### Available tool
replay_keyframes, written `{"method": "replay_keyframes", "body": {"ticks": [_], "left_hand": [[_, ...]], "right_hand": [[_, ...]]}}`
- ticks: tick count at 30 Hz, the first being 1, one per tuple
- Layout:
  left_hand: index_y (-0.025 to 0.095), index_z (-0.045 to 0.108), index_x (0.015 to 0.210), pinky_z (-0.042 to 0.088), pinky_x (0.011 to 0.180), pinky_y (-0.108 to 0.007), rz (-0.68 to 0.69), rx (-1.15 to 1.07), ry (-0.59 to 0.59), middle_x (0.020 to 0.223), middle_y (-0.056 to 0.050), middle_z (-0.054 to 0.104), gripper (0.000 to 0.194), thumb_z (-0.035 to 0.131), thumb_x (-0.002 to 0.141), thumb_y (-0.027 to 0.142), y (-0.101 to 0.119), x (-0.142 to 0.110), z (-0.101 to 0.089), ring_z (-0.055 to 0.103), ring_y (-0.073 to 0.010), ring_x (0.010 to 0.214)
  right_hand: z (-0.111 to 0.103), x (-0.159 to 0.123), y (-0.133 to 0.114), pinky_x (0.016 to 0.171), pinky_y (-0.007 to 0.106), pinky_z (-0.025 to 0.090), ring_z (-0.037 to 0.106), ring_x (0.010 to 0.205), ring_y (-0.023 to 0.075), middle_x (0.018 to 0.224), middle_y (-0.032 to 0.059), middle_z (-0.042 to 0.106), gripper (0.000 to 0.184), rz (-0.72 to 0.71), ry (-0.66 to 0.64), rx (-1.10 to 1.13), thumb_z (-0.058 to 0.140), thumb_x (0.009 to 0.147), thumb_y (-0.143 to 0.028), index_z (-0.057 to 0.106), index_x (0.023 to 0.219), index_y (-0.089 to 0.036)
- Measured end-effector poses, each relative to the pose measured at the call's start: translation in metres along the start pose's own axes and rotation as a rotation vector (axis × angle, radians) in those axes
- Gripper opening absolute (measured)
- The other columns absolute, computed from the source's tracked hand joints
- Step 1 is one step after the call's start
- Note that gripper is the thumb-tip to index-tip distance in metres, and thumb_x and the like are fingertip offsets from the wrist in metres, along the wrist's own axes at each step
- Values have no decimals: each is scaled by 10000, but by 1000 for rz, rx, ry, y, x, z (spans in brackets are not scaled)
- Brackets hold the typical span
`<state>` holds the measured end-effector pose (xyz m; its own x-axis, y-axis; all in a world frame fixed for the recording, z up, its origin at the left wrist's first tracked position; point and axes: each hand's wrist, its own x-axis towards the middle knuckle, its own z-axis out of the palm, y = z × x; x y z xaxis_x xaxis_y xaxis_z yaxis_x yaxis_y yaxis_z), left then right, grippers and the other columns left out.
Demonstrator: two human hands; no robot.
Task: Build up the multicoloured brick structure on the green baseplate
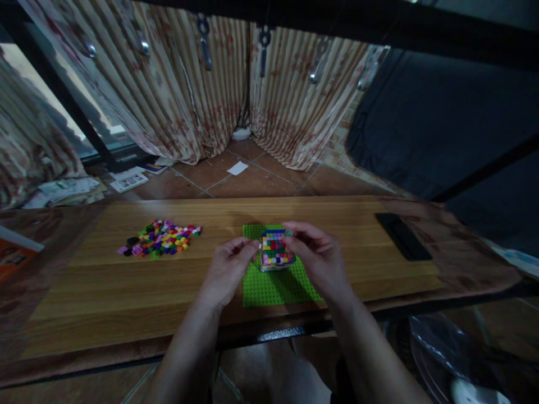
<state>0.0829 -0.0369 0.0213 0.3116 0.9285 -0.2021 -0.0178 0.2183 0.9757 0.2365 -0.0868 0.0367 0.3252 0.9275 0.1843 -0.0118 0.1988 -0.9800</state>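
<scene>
A block built of many-coloured toy bricks [274, 252] stands on a green studded baseplate [273, 294], its top covered in rows of red, green, yellow, pink, white and blue studs. At its left edge is my left hand [229, 266], thumb and forefinger pinched together, with a small pale spot at the tips. My right hand [322, 258] reaches over the block's right side, its fingers also in a pinch. A bit of green shows by the right fingertips. Whether either pinch holds a loose brick I cannot make out. The right fingers hide part of the block's right edge.
To the left on the wooden table [168, 297] lies a pile of loose toy bricks [162, 238] in mixed colours. A black phone-like slab [403, 235] rests near the right end. Patterned curtains [181, 84] hang beyond the table, and papers [129, 179] lie on the floor.
</scene>
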Motion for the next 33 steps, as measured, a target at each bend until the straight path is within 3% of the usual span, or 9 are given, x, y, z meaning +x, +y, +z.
{"method": "replay_keyframes", "body": {"ticks": [11,16,19,24,33], "left_hand": [[167,551,602,207,468,-222,0,16,-1,467,76,380,297,634,750,410,0,0,-2,270,-61,449],[170,553,612,204,466,-226,1,35,4,456,80,366,291,633,747,415,0,0,-2,270,-68,452],[169,552,608,204,466,-227,10,45,7,461,77,369,298,625,752,418,-1,0,-2,274,-69,456],[166,552,585,213,471,-225,29,50,11,483,67,388,312,629,739,427,0,0,-1,286,-71,472],[159,583,616,271,522,-228,85,100,5,550,42,450,297,611,760,417,-6,3,-3,355,-92,545]], "right_hand": [[-11,-3,-4,663,277,527,683,738,156,844,12,707,136,-332,-56,-648,560,908,-295,642,997,-232],[-8,-3,-1,915,377,467,600,1041,202,1078,44,665,120,-420,-103,-710,561,906,-261,664,968,-252],[-3,-5,10,977,424,420,530,1150,229,1221,31,592,96,-399,-92,-668,617,870,-290,700,918,-295],[1,-6,26,1023,484,358,481,1192,250,1255,12,558,93,-294,-37,-620,669,821,-301,734,872,-344],[7,-4,33,1017,441,367,524,1157,235,1213,18,581,39,-117,75,-410,726,737,-267,745,750,-299]]}}
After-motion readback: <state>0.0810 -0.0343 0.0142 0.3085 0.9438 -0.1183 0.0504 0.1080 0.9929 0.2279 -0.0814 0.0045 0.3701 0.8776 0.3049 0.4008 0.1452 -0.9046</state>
